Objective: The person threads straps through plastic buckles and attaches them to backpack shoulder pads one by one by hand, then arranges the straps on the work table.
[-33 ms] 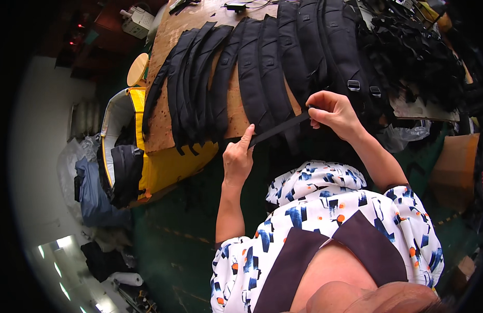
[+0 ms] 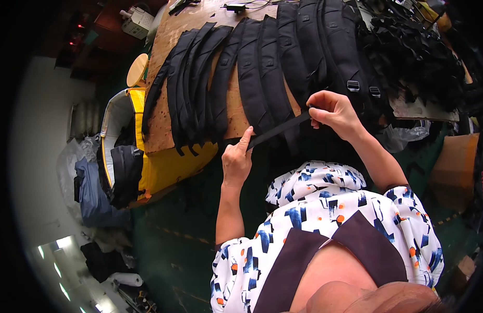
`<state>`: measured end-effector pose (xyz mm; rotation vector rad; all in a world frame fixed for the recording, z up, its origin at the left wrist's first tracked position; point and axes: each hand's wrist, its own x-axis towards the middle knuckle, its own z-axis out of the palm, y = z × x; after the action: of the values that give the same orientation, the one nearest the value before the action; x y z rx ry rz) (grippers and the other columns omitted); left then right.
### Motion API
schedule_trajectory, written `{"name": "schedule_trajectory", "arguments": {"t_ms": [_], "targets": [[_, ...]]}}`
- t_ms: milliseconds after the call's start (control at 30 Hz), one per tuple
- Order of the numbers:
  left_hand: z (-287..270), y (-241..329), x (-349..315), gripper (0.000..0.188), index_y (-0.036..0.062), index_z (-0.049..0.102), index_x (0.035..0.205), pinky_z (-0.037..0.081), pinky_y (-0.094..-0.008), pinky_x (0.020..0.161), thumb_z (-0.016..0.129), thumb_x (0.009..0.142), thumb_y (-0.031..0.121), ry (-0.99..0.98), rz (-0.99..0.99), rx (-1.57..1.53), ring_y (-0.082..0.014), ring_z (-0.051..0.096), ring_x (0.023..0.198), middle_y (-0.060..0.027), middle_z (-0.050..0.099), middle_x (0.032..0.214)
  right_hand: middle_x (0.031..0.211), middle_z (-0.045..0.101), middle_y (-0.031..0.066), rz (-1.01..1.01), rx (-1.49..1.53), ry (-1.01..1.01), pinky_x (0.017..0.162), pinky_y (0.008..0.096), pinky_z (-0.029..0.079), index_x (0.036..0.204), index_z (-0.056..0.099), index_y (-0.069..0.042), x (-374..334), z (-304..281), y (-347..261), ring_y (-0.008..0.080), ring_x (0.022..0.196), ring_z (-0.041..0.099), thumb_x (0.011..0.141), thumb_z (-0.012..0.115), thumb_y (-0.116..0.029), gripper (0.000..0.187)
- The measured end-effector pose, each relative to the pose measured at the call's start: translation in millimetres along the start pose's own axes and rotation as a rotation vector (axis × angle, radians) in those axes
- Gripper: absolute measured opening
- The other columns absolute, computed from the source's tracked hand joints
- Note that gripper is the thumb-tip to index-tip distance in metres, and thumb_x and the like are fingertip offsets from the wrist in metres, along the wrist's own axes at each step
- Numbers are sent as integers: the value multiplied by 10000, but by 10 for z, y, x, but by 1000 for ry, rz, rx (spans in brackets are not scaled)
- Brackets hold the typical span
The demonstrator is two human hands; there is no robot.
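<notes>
A flat black webbing strap (image 2: 279, 130) stretches taut on a slant between my hands, just off the table's near edge. My left hand (image 2: 236, 163) is closed on its lower left end, with the index finger pointing up along it. My right hand (image 2: 336, 116) pinches the upper right end between thumb and fingers. Behind the webbing, several black padded shoulder straps (image 2: 250, 73) lie side by side across the wooden table (image 2: 232, 117), their lower ends hanging over the edge. Toward the right, one padded strap carries a metal-looking slide buckle (image 2: 353, 86).
A yellow fabric bin (image 2: 171, 169) with black pieces inside stands against the table's left side. A heap of black strips (image 2: 413, 57) covers the right. Beyond my right arm is a cardboard box (image 2: 454, 169). A round wooden stool (image 2: 137, 70) stands at the far left.
</notes>
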<state>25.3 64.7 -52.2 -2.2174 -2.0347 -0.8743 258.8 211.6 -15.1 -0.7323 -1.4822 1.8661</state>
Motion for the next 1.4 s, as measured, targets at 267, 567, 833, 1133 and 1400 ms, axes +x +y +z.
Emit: {"name": "schedule_trajectory", "arguments": {"t_ms": [267, 567, 833, 1133, 1400], "targets": [[58, 164, 25, 689, 24, 427, 1283, 354, -361, 971, 695, 722, 322, -63, -99, -522, -332, 451, 1154, -162, 448, 1274, 691, 419, -33, 12, -273, 20, 491, 153, 350, 887, 484, -50, -26, 306, 91, 15, 557, 410, 767, 698, -138, 261], [292, 566, -111, 360, -19, 571, 1036, 485, -301, 777, 708, 733, 119, 169, -144, -541, -259, 609, 884, -153, 598, 1032, 642, 569, 34, 98, -346, -138, 482, 174, 407, 911, 441, -34, -162, 646, 244, 49, 550, 520, 840, 636, -199, 265], [-77, 188, -351, 180, 19, 507, 1015, 492, -267, 707, 506, 913, 166, 312, -531, -1526, -143, 581, 740, -100, 604, 846, 742, 641, 164, -199, -703, 44, 575, 310, 495, 893, 588, 27, 271, 323, 541, 257, 640, 637, 842, 578, -127, 163], [362, 251, -568, 143, 31, 510, 1017, 386, -179, 554, 497, 910, 125, 43, -805, -1374, -75, 458, 575, -63, 570, 767, 586, 609, 142, 241, -936, -55, 521, 314, 477, 758, 667, 38, -163, 328, 923, 233, 527, 598, 818, 621, -268, 315], [715, 349, -467, 169, 18, 496, 1008, 465, -224, 711, 520, 904, 149, -81, -731, -1453, -113, 566, 747, -118, 614, 955, 676, 561, 10, 721, 470, 93, 416, 163, 370, 851, 535, -72, -74, 333, 866, 54, 507, 509, 849, 600, -147, 99]]}}
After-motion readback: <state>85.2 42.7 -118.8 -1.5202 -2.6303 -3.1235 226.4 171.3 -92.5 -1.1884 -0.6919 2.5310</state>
